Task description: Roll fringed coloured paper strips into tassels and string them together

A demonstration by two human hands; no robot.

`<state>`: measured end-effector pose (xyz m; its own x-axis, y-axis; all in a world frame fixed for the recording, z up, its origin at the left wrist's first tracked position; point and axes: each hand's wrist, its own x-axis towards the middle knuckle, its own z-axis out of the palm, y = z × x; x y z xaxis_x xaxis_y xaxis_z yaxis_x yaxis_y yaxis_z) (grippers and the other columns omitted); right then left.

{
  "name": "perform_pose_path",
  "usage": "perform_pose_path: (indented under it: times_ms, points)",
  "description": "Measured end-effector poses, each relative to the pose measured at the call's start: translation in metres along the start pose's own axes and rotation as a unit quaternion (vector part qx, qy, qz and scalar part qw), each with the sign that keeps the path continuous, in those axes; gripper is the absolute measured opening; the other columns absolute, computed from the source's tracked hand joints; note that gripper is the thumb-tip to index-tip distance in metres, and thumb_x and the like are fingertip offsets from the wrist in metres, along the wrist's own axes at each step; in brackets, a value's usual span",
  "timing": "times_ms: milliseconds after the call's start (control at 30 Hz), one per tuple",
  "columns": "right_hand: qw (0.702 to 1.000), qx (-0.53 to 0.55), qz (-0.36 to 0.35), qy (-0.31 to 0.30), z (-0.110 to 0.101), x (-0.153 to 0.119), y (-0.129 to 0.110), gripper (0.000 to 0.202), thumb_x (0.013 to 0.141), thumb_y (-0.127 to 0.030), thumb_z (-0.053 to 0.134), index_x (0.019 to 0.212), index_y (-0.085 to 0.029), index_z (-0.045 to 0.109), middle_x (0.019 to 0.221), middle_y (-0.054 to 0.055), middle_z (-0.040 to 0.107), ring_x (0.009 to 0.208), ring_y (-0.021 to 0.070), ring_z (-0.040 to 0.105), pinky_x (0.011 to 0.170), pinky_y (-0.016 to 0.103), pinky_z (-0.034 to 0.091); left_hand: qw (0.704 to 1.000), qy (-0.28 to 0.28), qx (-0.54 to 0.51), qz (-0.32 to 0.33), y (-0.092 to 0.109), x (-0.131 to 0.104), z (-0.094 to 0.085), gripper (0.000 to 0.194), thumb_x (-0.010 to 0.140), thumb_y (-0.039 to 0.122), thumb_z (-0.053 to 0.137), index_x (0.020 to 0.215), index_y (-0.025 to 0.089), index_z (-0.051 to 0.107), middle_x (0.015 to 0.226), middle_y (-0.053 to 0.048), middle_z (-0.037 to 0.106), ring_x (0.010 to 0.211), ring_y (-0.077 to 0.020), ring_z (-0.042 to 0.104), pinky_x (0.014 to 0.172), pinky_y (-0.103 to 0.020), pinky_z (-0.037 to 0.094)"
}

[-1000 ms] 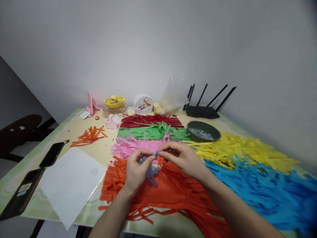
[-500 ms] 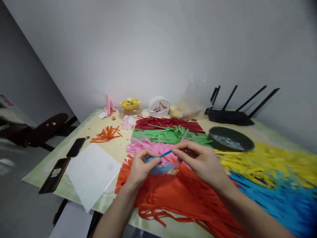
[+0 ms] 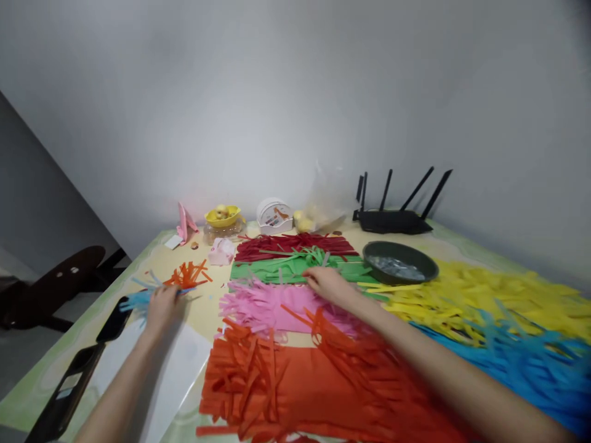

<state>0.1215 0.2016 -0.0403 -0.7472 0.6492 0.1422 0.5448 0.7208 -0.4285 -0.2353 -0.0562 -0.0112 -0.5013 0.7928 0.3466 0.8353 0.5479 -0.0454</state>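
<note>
My left hand (image 3: 162,303) is closed around a bunch of blue paper strips (image 3: 137,299), whose loose ends fan out on its left. It is low over the table, beside a small bunch of orange paper strips (image 3: 188,275). My right hand (image 3: 329,285) hovers over the border of the pink fringed paper (image 3: 258,303) and the green fringed paper (image 3: 258,269). Its fingertips are pressed together; anything between them is too small to make out. Orange-red fringed paper (image 3: 314,375) lies nearest me, partly under my right forearm.
Dark red fringed paper (image 3: 295,245) lies at the back. On the right are a dark bowl (image 3: 399,263), yellow strips (image 3: 484,295), blue strips (image 3: 517,363) and a black router (image 3: 392,221). Two phones (image 3: 111,323) and a white sheet (image 3: 178,363) lie left.
My hands have moved apart. The left one carried the blue strips left to the orange bunch; the right one let go of the blue strip and moved over the pink and green paper.
</note>
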Motion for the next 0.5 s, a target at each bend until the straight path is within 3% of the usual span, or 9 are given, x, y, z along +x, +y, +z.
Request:
perform_pose_path:
  times_ms: [67, 167, 233, 367, 433, 500]
  points:
    - [0.999, -0.029, 0.008, -0.021, 0.018, 0.028, 0.0, 0.02, 0.092, -0.024, 0.055, 0.105, -0.011, 0.064, 0.106, 0.01, 0.066, 0.096, 0.0193, 0.063, 0.089, 0.039, 0.049, 0.999, -0.012, -0.003, 0.032, 0.034, 0.007, 0.013, 0.018, 0.079, 0.019, 0.054, 0.092, 0.021, 0.067, 0.105, -0.01, 0.07, 0.107, -0.0311, 0.056, 0.094, -0.044, 0.039]
    - [0.997, -0.062, 0.029, -0.034, 0.044, 0.064, -0.001, 0.031, 0.09, -0.031, 0.059, 0.113, -0.01, 0.059, 0.114, 0.011, 0.061, 0.1, 0.0207, 0.061, 0.086, 0.041, 0.051, 0.994, -0.018, -0.039, 0.101, 0.096, 0.024, 0.022, 0.025, 0.086, 0.022, 0.047, 0.101, 0.014, 0.065, 0.121, -0.019, 0.061, 0.116, -0.0356, 0.05, 0.096, -0.05, 0.036]
    - [0.995, -0.078, 0.052, -0.026, 0.054, 0.085, 0.002, 0.033, 0.09, -0.031, 0.059, 0.116, -0.011, 0.058, 0.118, 0.012, 0.059, 0.103, 0.0219, 0.06, 0.087, 0.042, 0.051, 0.982, -0.043, -0.07, 0.17, 0.145, 0.038, 0.026, 0.028, 0.09, 0.021, 0.041, 0.102, 0.014, 0.066, 0.115, -0.016, 0.064, 0.109, -0.029, 0.055, 0.096, -0.042, 0.039]
    - [0.991, -0.083, 0.105, 0.002, 0.052, 0.119, 0.019, 0.034, 0.091, -0.032, 0.058, 0.12, -0.013, 0.056, 0.121, 0.011, 0.058, 0.105, 0.0224, 0.059, 0.088, 0.043, 0.051, 0.946, -0.107, -0.106, 0.286, 0.242, 0.072, 0.046, 0.026, 0.09, 0.018, 0.043, 0.094, 0.017, 0.068, 0.106, -0.011, 0.067, 0.101, -0.0203, 0.06, 0.091, -0.029, 0.044]
    - [0.988, -0.071, 0.133, 0.018, 0.045, 0.132, 0.031, 0.033, 0.091, -0.032, 0.057, 0.119, -0.014, 0.057, 0.12, 0.011, 0.058, 0.103, 0.0215, 0.06, 0.087, 0.042, 0.052, 0.938, -0.12, -0.111, 0.307, 0.276, 0.089, 0.06, 0.026, 0.089, 0.014, 0.043, 0.098, 0.013, 0.067, 0.111, -0.013, 0.066, 0.105, -0.0212, 0.059, 0.093, -0.029, 0.043]
    - [0.984, -0.054, 0.163, 0.038, 0.036, 0.14, 0.046, 0.032, 0.092, -0.032, 0.057, 0.119, -0.014, 0.057, 0.119, 0.01, 0.059, 0.101, 0.0209, 0.06, 0.085, 0.041, 0.052, 0.936, -0.122, -0.111, 0.312, 0.296, 0.105, 0.071, 0.028, 0.09, 0.013, 0.043, 0.109, 0.012, 0.063, 0.119, -0.015, 0.062, 0.111, -0.0219, 0.056, 0.096, -0.032, 0.043]
